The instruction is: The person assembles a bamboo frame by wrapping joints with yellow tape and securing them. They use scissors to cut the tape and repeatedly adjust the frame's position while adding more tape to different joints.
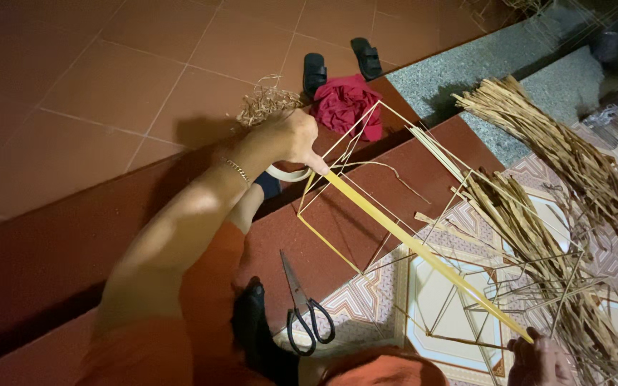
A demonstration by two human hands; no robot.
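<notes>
Scissors [303, 307] with black handles lie shut on the red tile step just beside my knee, nearest of all, blades pointing away from me. My left hand [291, 136], a thin chain bracelet [236, 170] at the wrist, pinches the far end of a long yellow strip [423, 254]; that grip is closed on the strip with the fingertips, and a roll of pale tape [287, 173] hangs just under the palm. My right hand [538, 357], low at the frame's edge, has its grip closed on the strip's near end, so the strip runs taut on a diagonal between my two hands, across a wire frame [366, 193] of thin pale rods that stands on the step between them. Past the frame, more wire shapes [531, 286] crowd the patterned mat [438, 300] on my right, tangled with bundles of dried straw [538, 236]. A second sheaf of straw [559, 143] rests on the grey stone ledge beyond. Behind my left hand sit a small curl of dry fibre [266, 104], a crumpled red cloth [348, 106] and a pair of black sandals [341, 64] on the tiled floor.
</notes>
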